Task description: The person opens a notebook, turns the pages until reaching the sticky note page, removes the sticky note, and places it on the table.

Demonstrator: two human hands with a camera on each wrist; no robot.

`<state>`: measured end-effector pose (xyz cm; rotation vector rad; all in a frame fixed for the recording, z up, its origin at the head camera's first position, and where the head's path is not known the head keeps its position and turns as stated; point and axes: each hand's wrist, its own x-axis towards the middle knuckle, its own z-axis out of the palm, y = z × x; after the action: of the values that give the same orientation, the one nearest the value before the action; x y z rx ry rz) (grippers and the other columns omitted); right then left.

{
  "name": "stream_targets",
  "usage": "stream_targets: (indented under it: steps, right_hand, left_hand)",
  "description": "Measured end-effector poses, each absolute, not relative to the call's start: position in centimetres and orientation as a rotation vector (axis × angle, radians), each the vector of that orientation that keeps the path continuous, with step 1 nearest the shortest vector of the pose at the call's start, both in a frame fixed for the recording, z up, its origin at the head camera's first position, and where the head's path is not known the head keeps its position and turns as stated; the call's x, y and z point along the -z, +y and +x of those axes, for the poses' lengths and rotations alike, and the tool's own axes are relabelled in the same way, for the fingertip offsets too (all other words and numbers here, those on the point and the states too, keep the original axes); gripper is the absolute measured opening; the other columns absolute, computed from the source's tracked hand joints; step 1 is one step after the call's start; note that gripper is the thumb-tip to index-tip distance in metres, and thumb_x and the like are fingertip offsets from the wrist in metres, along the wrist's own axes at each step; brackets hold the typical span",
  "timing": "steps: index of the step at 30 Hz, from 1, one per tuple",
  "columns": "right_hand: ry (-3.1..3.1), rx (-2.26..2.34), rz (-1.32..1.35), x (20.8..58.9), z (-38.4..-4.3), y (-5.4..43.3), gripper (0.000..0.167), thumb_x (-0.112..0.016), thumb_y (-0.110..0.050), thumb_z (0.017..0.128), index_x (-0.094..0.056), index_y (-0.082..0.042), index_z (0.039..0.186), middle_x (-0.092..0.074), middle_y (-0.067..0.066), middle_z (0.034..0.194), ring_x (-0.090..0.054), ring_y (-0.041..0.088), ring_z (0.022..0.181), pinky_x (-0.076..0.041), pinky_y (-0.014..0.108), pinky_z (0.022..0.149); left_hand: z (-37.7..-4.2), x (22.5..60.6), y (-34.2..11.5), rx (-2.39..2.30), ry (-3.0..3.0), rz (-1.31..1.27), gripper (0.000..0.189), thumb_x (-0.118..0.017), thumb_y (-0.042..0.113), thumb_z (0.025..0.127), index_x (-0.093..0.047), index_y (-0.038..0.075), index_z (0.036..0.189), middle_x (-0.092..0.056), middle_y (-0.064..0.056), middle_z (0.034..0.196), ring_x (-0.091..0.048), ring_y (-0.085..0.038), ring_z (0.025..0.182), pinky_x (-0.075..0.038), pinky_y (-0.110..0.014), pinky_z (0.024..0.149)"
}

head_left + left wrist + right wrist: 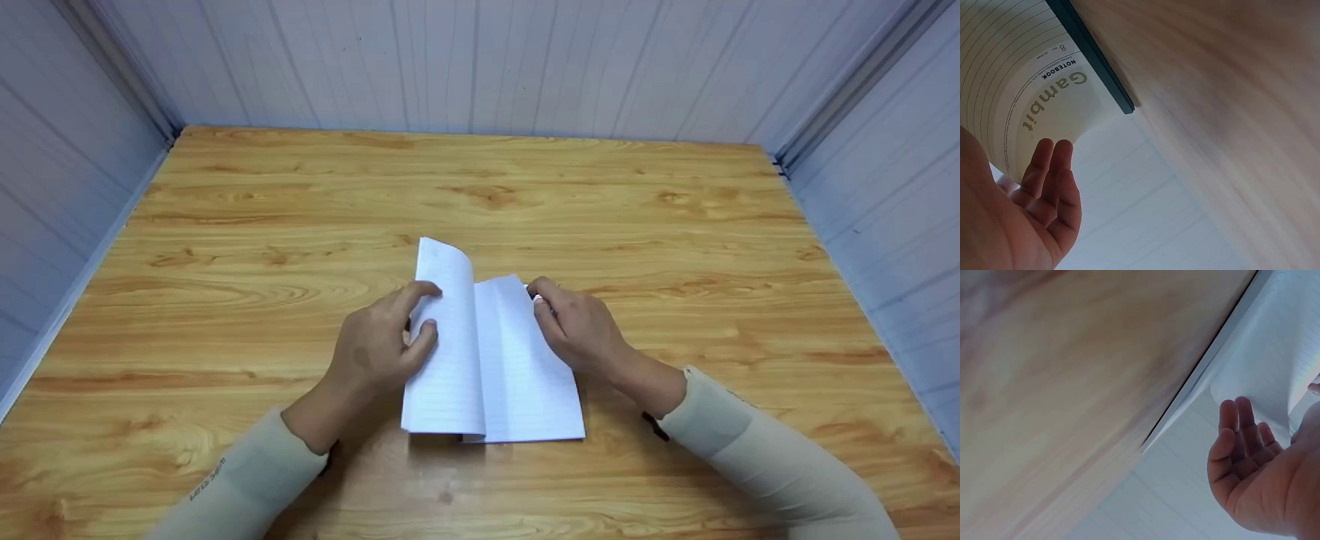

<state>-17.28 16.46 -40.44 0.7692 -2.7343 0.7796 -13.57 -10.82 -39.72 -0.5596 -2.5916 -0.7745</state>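
A notebook (525,382) with ruled white pages lies spread on the wooden table. Its left leaves (448,375) stand raised and bow over at the top. My left hand (379,337) holds these leaves by the outer edge, thumb on the front and other fingers behind. "Gambit NOTEBOOK" is printed on a page (1044,112) in the left wrist view, beside a dark green edge (1098,56). At the upper right edge of the right page, my right hand (581,326) pinches the paper between thumb and index finger. A lifted sheet (1258,365) curves beside that hand in the right wrist view.
The wood-grain table (487,195) extends around the notebook on all sides. Pale panelled walls (450,67) border its back, left and right edges. Light sleeves cover both forearms.
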Motion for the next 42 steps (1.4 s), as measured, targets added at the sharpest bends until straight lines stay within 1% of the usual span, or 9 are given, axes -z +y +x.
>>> stream_targets:
  steps: [8, 12, 15, 20, 25, 29, 33, 38, 42]
  right_hand:
    - [-2.681, -0.816, 0.882, 40.56, -17.28, 16.45, 0.028, -0.042, -0.007, 0.09, -0.064, -0.012, 0.107, -0.027, -0.01, 0.049, -0.021, 0.001, 0.042, -0.021, 0.02, 0.041]
    - [-2.627, -0.809, 1.029, 40.6, -17.43, 16.38, 0.029, -0.045, -0.003, 0.089, -0.064, -0.012, 0.109, -0.03, -0.011, 0.05, -0.02, 0.0, 0.044, -0.021, 0.019, 0.043]
    - [-2.582, -0.785, 1.154, 40.66, -17.55, 16.3, 0.029, -0.05, -0.004, 0.089, -0.063, -0.014, 0.113, -0.04, -0.009, 0.054, -0.03, 0.003, 0.046, -0.029, 0.02, 0.047]
    - [-2.588, -0.735, 1.276, 40.67, -17.45, 16.3, 0.031, -0.053, -0.015, 0.092, -0.059, -0.019, 0.122, -0.065, -0.007, 0.07, -0.056, 0.013, 0.062, -0.043, 0.029, 0.063]
    - [-2.65, -0.672, 1.352, 40.54, -17.28, 16.39, 0.035, -0.05, -0.027, 0.096, -0.054, -0.023, 0.13, -0.074, -0.005, 0.087, -0.062, 0.016, 0.078, -0.043, 0.038, 0.075]
    - [-2.662, -0.62, 1.419, 40.59, -17.23, 16.55, 0.044, -0.049, -0.034, 0.097, -0.048, -0.026, 0.14, -0.074, -0.003, 0.098, -0.062, 0.017, 0.084, -0.04, 0.039, 0.077]
    - [-2.638, -0.615, 1.491, 40.63, -17.22, 16.63, 0.051, -0.051, -0.035, 0.096, -0.042, -0.027, 0.145, -0.069, -0.002, 0.097, -0.06, 0.016, 0.083, -0.039, 0.037, 0.076]
    - [-2.586, -0.644, 1.562, 40.68, -17.22, 16.6, 0.056, -0.056, -0.03, 0.093, -0.04, -0.024, 0.147, -0.063, -0.004, 0.126, -0.059, 0.016, 0.1, -0.042, 0.04, 0.081]
    - [-2.555, -0.65, 1.596, 40.74, -17.25, 16.51, 0.058, -0.058, -0.027, 0.091, -0.04, -0.024, 0.146, -0.057, -0.006, 0.136, -0.057, 0.015, 0.111, -0.042, 0.041, 0.083]
  left_hand:
    - [-13.54, 39.71, -10.82, 0.79, -2.605, -0.539, 0.033, -0.055, 0.022, 0.085, -0.058, 0.014, 0.117, -0.062, -0.001, 0.07, -0.051, -0.009, 0.053, -0.037, -0.026, 0.044]
    - [-13.51, 39.78, -10.83, 0.813, -2.601, -0.528, 0.032, -0.056, 0.022, 0.086, -0.058, 0.014, 0.117, -0.06, 0.0, 0.067, -0.048, -0.008, 0.051, -0.035, -0.025, 0.043]
    - [-13.52, 39.84, -10.84, 0.837, -2.598, -0.526, 0.032, -0.056, 0.024, 0.087, -0.057, 0.014, 0.118, -0.059, 0.0, 0.068, -0.047, -0.008, 0.051, -0.036, -0.026, 0.045]
    - [-13.52, 39.88, -10.82, 0.864, -2.598, -0.531, 0.034, -0.057, 0.029, 0.088, -0.057, 0.013, 0.119, -0.062, -0.001, 0.073, -0.052, -0.009, 0.056, -0.04, -0.027, 0.048]
    - [-13.48, 39.85, -10.71, 0.878, -2.618, -0.507, 0.039, -0.059, 0.033, 0.087, -0.055, 0.012, 0.121, -0.064, -0.002, 0.077, -0.057, -0.012, 0.058, -0.041, -0.027, 0.049]
    - [-13.48, 39.76, -10.6, 0.88, -2.644, -0.473, 0.045, -0.06, 0.035, 0.087, -0.053, 0.012, 0.125, -0.066, -0.002, 0.085, -0.06, -0.011, 0.061, -0.043, -0.026, 0.05]
    - [-13.48, 39.68, -10.54, 0.872, -2.661, -0.456, 0.048, -0.061, 0.036, 0.086, -0.052, 0.013, 0.127, -0.066, -0.002, 0.087, -0.06, -0.011, 0.062, -0.044, -0.026, 0.05]
    - [-13.44, 39.63, -10.55, 0.899, -2.675, -0.448, 0.05, -0.061, 0.038, 0.085, -0.051, 0.013, 0.128, -0.066, -0.003, 0.087, -0.064, -0.015, 0.065, -0.045, -0.028, 0.052]
    - [-13.48, 39.67, -10.57, 0.925, -2.679, -0.448, 0.053, -0.062, 0.04, 0.083, -0.05, 0.014, 0.128, -0.068, -0.003, 0.085, -0.065, -0.016, 0.066, -0.046, -0.03, 0.052]
